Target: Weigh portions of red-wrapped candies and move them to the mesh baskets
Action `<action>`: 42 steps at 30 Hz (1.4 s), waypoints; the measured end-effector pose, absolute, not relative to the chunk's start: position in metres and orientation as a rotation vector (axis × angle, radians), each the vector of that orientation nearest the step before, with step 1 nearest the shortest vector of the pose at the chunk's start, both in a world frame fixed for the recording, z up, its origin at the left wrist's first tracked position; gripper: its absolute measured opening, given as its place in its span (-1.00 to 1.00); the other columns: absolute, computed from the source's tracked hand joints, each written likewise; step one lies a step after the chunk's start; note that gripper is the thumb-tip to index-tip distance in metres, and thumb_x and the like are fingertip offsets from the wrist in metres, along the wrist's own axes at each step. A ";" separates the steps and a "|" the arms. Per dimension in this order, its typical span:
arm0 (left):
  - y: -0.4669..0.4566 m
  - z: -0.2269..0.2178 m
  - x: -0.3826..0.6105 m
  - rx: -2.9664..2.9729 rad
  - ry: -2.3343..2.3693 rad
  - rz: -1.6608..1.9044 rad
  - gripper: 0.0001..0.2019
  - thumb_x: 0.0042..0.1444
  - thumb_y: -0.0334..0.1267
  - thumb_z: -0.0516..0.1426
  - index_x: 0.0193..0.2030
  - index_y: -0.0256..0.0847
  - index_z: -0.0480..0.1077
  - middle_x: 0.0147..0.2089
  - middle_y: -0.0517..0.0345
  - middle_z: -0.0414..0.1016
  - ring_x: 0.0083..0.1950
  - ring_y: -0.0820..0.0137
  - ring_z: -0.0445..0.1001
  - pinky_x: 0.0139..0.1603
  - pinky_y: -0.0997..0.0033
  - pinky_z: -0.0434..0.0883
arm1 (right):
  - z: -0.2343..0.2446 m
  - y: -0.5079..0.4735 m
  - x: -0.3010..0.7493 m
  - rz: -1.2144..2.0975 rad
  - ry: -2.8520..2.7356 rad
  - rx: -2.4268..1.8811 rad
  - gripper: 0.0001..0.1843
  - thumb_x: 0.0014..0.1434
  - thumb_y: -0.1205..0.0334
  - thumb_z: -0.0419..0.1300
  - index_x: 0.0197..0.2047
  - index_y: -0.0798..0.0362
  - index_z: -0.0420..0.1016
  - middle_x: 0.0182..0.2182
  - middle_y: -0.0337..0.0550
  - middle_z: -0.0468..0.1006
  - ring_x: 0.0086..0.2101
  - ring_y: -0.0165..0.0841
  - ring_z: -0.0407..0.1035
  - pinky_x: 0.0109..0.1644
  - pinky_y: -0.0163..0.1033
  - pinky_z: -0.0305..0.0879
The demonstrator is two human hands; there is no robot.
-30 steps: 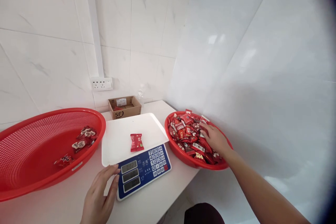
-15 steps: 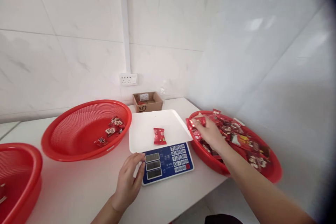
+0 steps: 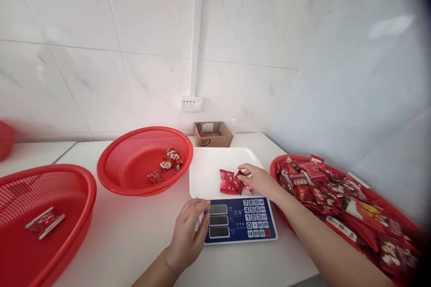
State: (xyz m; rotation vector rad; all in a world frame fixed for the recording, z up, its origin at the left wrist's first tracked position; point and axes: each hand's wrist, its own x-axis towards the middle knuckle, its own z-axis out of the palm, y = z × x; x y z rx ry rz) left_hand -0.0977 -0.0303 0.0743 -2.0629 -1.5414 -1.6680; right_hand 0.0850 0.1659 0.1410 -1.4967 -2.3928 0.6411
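My right hand (image 3: pixel 259 181) is over the white tray of the scale (image 3: pixel 208 166), its fingers pinching small red-wrapped candies (image 3: pixel 239 184) just above the tray. A larger red candy packet (image 3: pixel 226 182) lies on the tray, touching those candies. My left hand (image 3: pixel 186 235) rests open at the left edge of the blue digital scale's panel (image 3: pixel 240 220), its fingertips against the panel and tray corner. The three displays (image 3: pixel 218 220) show readings too small to read.
A red plastic basin (image 3: pixel 340 206) heaped with red candy packets stands to the right. Two red mesh baskets (image 3: pixel 144 161) on the left hold a few candies. A cardboard box (image 3: pixel 213 134) stands against the tiled wall, below a wall socket (image 3: pixel 191 104).
My right hand has moved from the heaped basin to above the scale tray with candies in its fingers. The view has turned right and the left hand has stayed by the scale.
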 end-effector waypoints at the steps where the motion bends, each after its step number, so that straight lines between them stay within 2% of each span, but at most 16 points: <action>1: -0.030 0.074 -0.098 -2.058 -1.544 -1.667 -0.71 0.22 -0.46 0.04 0.07 -0.17 0.27 -0.16 0.03 0.50 -0.05 0.32 0.46 -0.01 0.29 0.45 | 0.139 0.166 0.083 0.633 -2.402 -1.495 -0.64 0.09 0.14 0.16 -0.02 -0.04 0.47 -0.15 -0.13 0.58 -0.18 -0.25 0.45 -0.09 -0.17 0.28; 7: -0.031 0.073 -0.098 -2.057 -1.548 -1.668 -0.70 0.22 -0.47 0.03 0.07 -0.16 0.26 -0.14 0.02 0.50 -0.04 0.32 0.45 -0.01 0.30 0.45 | 0.137 0.160 0.066 0.697 -2.494 -1.346 -0.66 0.09 0.15 0.14 -0.04 -0.08 0.49 -0.15 -0.19 0.58 -0.23 -0.32 0.46 -0.12 -0.24 0.30; 15: -0.031 0.073 -0.097 -2.055 -1.577 -1.659 -0.69 0.22 -0.46 0.03 0.08 -0.16 0.25 -0.14 0.03 0.50 -0.03 0.32 0.45 0.01 0.29 0.45 | 0.145 0.165 0.066 0.659 -2.445 -1.330 -0.54 0.13 0.18 0.09 0.12 -0.03 0.40 0.00 -0.10 0.49 -0.19 -0.30 0.45 -0.03 -0.18 0.30; 18: -0.031 0.074 -0.097 -2.061 -1.571 -1.664 -0.71 0.22 -0.46 0.04 0.07 -0.16 0.26 -0.14 0.04 0.50 -0.03 0.33 0.45 0.01 0.31 0.45 | 0.146 0.168 0.073 0.655 -2.422 -1.346 -0.52 0.17 0.15 0.05 0.16 0.03 0.35 -0.02 -0.05 0.50 -0.19 -0.29 0.45 -0.01 -0.16 0.31; 21: -0.031 0.074 -0.097 -2.063 -1.565 -1.662 -0.71 0.22 -0.46 0.04 0.06 -0.16 0.27 -0.14 0.04 0.50 -0.03 0.32 0.45 0.01 0.31 0.45 | 0.143 0.162 0.076 0.665 -2.472 -1.266 -0.46 0.13 0.08 0.12 0.18 0.05 0.33 0.05 -0.01 0.46 -0.04 -0.24 0.40 0.10 -0.12 0.26; 24: -0.031 0.073 -0.096 -2.062 -1.563 -1.654 -0.72 0.22 -0.46 0.03 0.06 -0.16 0.27 -0.14 0.04 0.50 -0.03 0.33 0.46 0.00 0.32 0.45 | 0.136 0.149 0.072 0.669 -2.555 -1.123 -0.35 0.02 0.07 0.25 0.19 0.03 0.33 0.19 0.01 0.32 0.18 -0.16 0.18 0.25 -0.07 0.09; 26: -0.031 0.073 -0.097 -2.067 -1.563 -1.642 -0.72 0.22 -0.45 0.03 0.06 -0.15 0.27 -0.16 0.05 0.50 -0.04 0.34 0.46 -0.01 0.33 0.46 | 0.132 0.143 0.068 0.654 -2.574 -1.073 -0.37 -0.01 0.11 0.28 0.16 0.02 0.36 0.20 0.04 0.29 0.21 -0.11 0.12 0.26 0.00 0.04; 31: -0.031 0.075 -0.098 -2.045 -1.551 -1.593 -0.74 0.24 -0.42 0.03 0.05 -0.16 0.28 -0.17 0.06 0.51 -0.04 0.33 0.47 -0.01 0.33 0.46 | 0.128 0.142 0.060 0.574 -2.506 -1.024 -0.65 0.01 0.23 0.28 -0.08 0.01 0.48 -0.09 -0.06 0.48 -0.04 -0.16 0.31 0.11 0.02 0.15; 33: -0.031 0.075 -0.099 -2.026 -1.545 -1.563 -0.77 0.24 -0.39 0.03 0.03 -0.17 0.29 -0.17 0.06 0.51 -0.04 0.33 0.48 -0.01 0.34 0.46 | 0.128 0.144 0.058 0.553 -2.463 -1.020 -0.66 -0.03 0.25 0.32 -0.13 0.02 0.47 -0.16 -0.09 0.48 -0.11 -0.20 0.33 0.06 0.01 0.17; 37: -0.028 0.073 -0.102 -2.004 -1.528 -1.506 -0.81 0.27 -0.31 0.03 0.00 -0.18 0.32 -0.17 0.05 0.52 -0.07 0.32 0.51 -0.05 0.37 0.48 | 0.126 0.141 0.051 0.532 -2.366 -0.987 -0.60 -0.09 0.33 0.38 -0.14 -0.01 0.46 -0.17 -0.16 0.44 -0.11 -0.27 0.33 0.06 -0.06 0.18; 40: -0.024 0.071 -0.105 -1.990 -1.514 -1.465 -0.81 0.28 -0.24 0.01 -0.03 -0.19 0.34 -0.16 0.03 0.52 -0.10 0.31 0.52 -0.09 0.36 0.49 | 0.128 0.137 0.044 0.514 -2.252 -0.970 -0.76 0.06 0.44 0.23 -0.19 -0.01 0.46 -0.19 -0.20 0.40 -0.16 -0.40 0.36 -0.02 -0.22 0.27; 42: -0.022 0.070 -0.107 -1.977 -1.512 -1.443 -0.80 0.28 -0.20 0.01 -0.03 -0.18 0.34 -0.16 0.03 0.52 -0.13 0.30 0.53 -0.12 0.36 0.50 | 0.136 0.134 0.044 0.486 -2.174 -0.954 -0.79 0.13 0.46 0.13 -0.22 -0.02 0.46 -0.21 -0.22 0.39 -0.19 -0.44 0.37 -0.05 -0.26 0.30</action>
